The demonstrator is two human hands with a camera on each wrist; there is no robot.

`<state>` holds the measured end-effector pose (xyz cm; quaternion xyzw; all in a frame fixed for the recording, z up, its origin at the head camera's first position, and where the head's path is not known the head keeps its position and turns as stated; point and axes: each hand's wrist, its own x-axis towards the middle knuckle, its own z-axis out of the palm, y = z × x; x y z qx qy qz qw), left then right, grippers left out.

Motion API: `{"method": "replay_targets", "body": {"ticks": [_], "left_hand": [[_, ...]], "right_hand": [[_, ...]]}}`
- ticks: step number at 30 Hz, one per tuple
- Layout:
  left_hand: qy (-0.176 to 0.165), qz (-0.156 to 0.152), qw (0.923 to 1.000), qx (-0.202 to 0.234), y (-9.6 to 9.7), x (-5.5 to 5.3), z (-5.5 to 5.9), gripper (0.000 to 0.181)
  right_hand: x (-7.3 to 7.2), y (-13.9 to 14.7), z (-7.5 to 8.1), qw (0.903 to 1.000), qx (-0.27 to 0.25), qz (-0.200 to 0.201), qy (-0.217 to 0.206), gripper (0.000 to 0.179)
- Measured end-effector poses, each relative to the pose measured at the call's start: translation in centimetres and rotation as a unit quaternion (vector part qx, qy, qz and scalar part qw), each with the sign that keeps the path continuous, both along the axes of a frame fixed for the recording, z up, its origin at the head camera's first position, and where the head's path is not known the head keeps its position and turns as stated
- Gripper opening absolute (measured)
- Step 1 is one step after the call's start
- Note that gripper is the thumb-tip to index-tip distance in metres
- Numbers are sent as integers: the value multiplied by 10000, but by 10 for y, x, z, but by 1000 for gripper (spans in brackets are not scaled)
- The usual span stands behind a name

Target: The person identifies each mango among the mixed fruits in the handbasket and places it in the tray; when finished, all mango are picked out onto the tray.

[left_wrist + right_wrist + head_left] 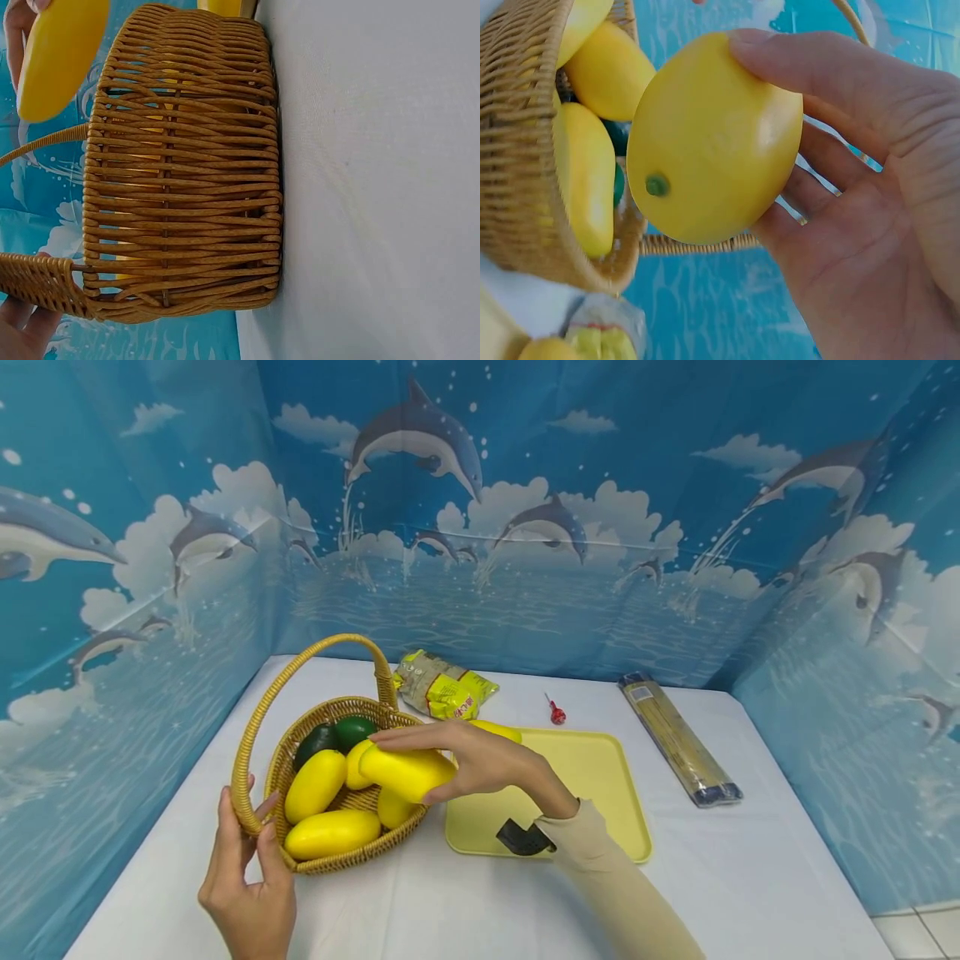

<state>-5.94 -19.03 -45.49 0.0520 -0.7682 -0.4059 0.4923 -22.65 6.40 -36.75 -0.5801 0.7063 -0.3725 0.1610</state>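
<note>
My right hand (480,764) holds a yellow mango (408,772) over the right side of the wicker basket (352,860). In the right wrist view the thumb lies across the top of this mango (712,142), its green stem end showing. With thumb and fingers my left hand (251,893) grips the lower left end of the basket's arched handle (258,718). Several more yellow mangoes (333,835) lie inside, along with two dark green fruits (355,732) at the back. From the left wrist view, the basket's woven side (180,187) stands on the white cloth.
A pale yellow tray (577,777) lies right of the basket, with another mango (498,730) at its back left, partly hidden by my hand. Behind are a yellow snack bag (442,685) and a red lollipop (557,713). A long flat packet (678,739) lies far right.
</note>
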Motion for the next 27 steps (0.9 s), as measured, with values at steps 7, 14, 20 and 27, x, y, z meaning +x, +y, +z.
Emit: {"method": "replay_targets", "body": {"ticks": [7, 14, 20, 27], "left_hand": [[90, -35, 10000, 15, 6, 4, 12, 71], [96, -67, 9999, -2, 4, 3, 8, 75], [164, -158, 9997, -22, 5, 3, 10, 74], [161, -120, 9998, -35, 3, 2, 8, 73]], "right_hand": [[2, 32, -4, 9987, -136, -493, -27, 76], [-1, 56, -15, 9964, -206, -823, 41, 77], [-3, 73, -28, 9936, -179, -1113, 112, 76], [-10, 84, -43, 9892, 111, -1461, -42, 77]]}}
